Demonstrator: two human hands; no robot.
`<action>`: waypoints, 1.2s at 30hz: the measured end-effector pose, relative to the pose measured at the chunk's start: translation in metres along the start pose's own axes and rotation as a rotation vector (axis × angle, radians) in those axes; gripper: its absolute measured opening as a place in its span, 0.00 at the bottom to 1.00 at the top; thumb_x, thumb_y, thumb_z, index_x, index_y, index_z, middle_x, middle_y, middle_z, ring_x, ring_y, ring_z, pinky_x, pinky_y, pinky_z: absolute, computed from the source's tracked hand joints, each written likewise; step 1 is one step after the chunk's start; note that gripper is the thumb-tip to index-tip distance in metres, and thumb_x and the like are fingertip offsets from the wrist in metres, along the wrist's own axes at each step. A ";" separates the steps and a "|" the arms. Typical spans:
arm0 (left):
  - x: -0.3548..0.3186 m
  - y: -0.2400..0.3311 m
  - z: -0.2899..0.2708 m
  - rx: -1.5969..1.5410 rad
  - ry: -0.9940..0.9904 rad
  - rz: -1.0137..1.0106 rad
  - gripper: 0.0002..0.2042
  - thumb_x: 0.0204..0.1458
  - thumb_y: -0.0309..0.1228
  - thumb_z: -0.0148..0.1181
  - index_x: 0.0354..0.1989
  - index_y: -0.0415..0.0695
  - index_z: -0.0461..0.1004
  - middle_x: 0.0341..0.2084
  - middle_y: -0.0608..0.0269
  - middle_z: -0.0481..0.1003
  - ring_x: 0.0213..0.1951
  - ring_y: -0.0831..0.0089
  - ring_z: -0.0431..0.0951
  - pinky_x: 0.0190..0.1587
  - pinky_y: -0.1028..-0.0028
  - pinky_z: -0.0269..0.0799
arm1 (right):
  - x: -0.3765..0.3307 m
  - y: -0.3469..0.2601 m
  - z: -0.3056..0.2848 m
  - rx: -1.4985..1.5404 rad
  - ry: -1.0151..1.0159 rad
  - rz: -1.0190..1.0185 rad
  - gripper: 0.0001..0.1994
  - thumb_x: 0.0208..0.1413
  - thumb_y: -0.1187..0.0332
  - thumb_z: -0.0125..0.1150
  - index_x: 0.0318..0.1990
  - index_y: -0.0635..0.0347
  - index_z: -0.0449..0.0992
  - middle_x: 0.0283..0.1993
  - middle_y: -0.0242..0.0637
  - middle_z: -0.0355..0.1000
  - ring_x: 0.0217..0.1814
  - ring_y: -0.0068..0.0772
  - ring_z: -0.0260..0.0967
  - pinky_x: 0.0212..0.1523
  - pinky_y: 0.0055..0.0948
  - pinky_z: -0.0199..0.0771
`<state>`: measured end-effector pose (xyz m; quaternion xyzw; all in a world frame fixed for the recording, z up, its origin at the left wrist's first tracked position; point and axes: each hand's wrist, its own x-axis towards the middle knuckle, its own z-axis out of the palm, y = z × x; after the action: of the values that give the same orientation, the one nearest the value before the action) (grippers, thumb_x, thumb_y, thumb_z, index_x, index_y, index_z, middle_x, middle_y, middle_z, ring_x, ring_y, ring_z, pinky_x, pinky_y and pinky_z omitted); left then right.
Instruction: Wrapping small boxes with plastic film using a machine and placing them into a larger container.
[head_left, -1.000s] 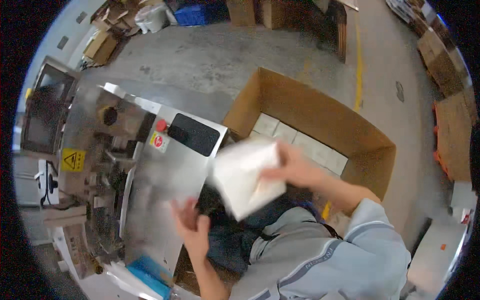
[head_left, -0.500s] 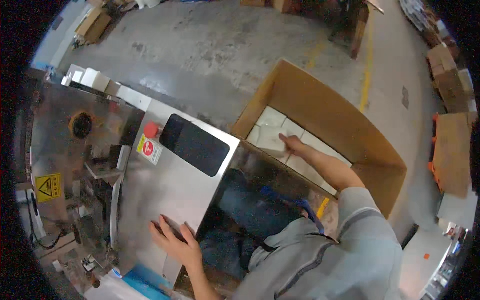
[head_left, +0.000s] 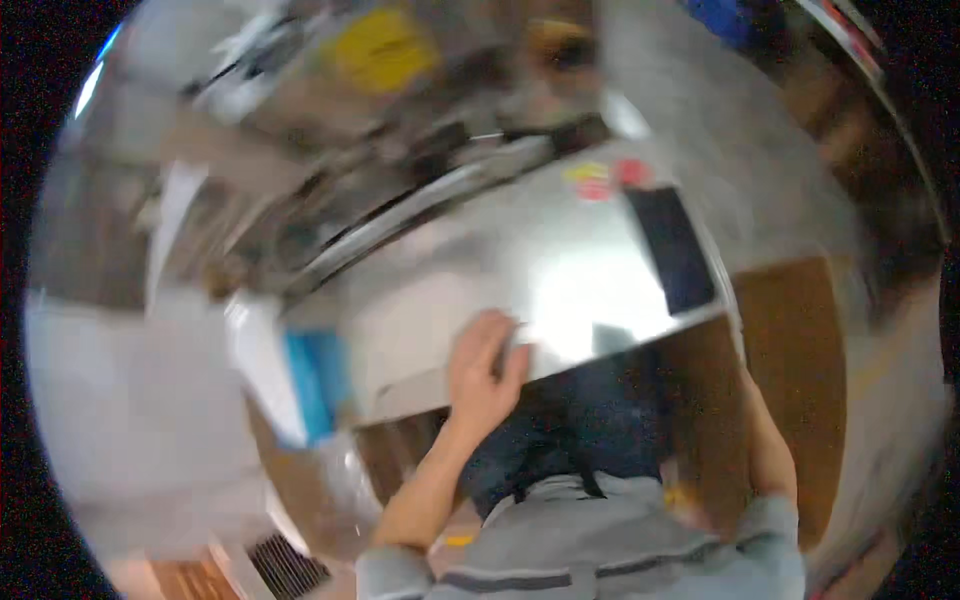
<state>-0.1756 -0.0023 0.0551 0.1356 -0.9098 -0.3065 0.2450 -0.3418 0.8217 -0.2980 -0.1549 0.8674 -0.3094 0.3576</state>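
Left to right, from my end: one white piece (head_left: 265, 370), blurred, with one blue piece (head_left: 318, 385) just beside it at the left end of the metal surface (head_left: 430, 330). One yellow patch (head_left: 383, 48), smeared, sits up on the machinery beyond.

Of my two hands, I see one: the left hand (head_left: 485, 365), open, thumb spread from the fingers, over the near edge of the surface; can't tell how firmly it touches.

Right part of the surface: one yellow-and-red sticker (head_left: 590, 183), one red button (head_left: 632, 172), one dark rounded panel (head_left: 672, 250).

Far right, one container: the brown cardboard box (head_left: 805, 380), beside the surface. One right forearm (head_left: 770, 440) runs up along it; the right hand is hidden, so I can't tell its grip. Box contents: can't make out.
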 end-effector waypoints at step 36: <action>-0.074 0.086 -0.165 -0.440 -0.003 -0.149 0.10 0.63 0.29 0.53 0.43 0.35 0.77 0.33 0.52 0.81 0.37 0.66 0.82 0.42 0.70 0.76 | -0.013 -0.849 0.093 -0.016 -0.127 -1.020 0.13 0.50 0.74 0.68 0.44 0.67 0.77 0.44 0.42 0.78 0.49 0.37 0.76 0.49 0.33 0.74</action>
<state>-0.0344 0.0120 0.1964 0.1452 -0.8087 -0.5151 0.2440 -0.2258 0.1422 0.2073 -0.5794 0.6604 -0.4280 0.2121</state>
